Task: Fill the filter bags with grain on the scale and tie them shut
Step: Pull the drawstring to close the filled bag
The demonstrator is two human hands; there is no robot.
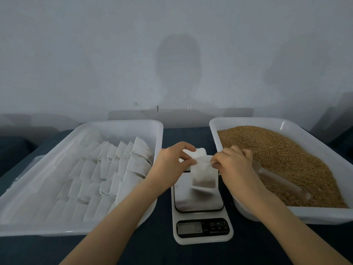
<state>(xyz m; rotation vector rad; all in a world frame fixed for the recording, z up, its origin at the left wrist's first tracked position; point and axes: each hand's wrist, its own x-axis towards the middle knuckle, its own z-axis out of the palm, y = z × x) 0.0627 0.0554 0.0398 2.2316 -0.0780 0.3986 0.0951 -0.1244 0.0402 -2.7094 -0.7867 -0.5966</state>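
Observation:
A white filter bag hangs above the scale, with brown grain showing dark in its bottom. My left hand pinches the bag's top left edge. My right hand pinches the top right edge. Another white bag or fold shows just behind the fingers. The scale has a white platform and a dark panel with a small display near me.
A white tray on the left holds rows of several flat white filter bags. A white tray on the right is full of brown grain, with a clear scoop lying in it. A grey wall stands behind the dark table.

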